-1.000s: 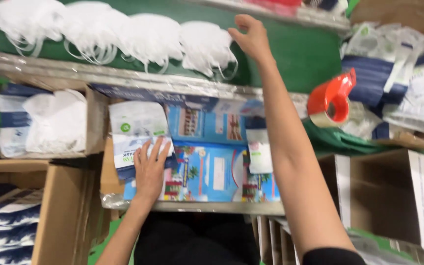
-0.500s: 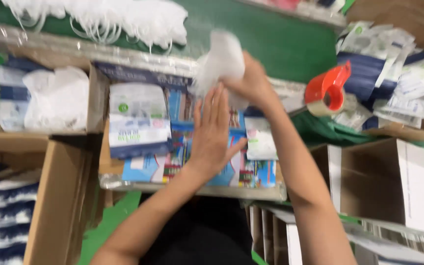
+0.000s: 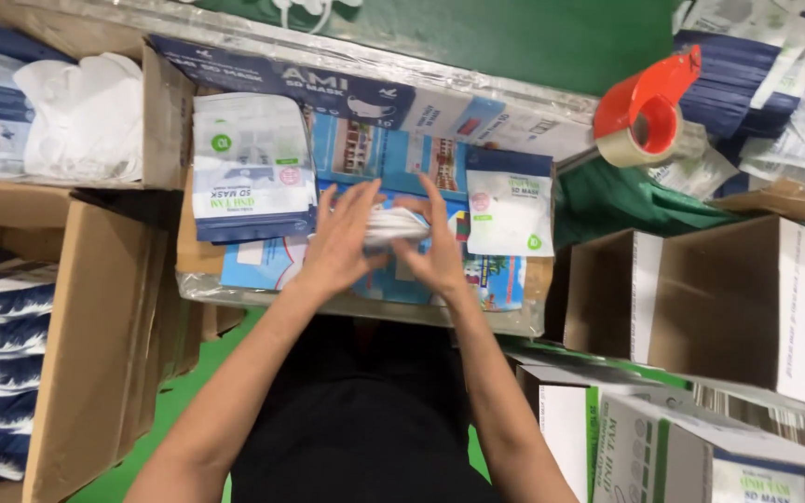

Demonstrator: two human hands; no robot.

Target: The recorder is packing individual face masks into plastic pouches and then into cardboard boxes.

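Note:
My left hand (image 3: 339, 244) and my right hand (image 3: 437, 244) are pressed together around a white face mask (image 3: 393, 224), folding it flat between the palms. They hover over a blue printed board (image 3: 365, 158) that lies on my work surface. A stack of white-and-blue mask pouches (image 3: 252, 168) lies just left of my left hand. A single white-and-blue pouch (image 3: 511, 202) lies just right of my right hand.
A red tape dispenser (image 3: 647, 107) sits on the green table at the upper right. A cardboard box of white masks (image 3: 76, 116) stands at the upper left. Open cardboard boxes (image 3: 738, 298) flank me on both sides, with printed cartons (image 3: 663, 447) at the lower right.
My right hand took a white mask from the row at the far side and brought it down. My left hand left the pouch stack and closed against it.

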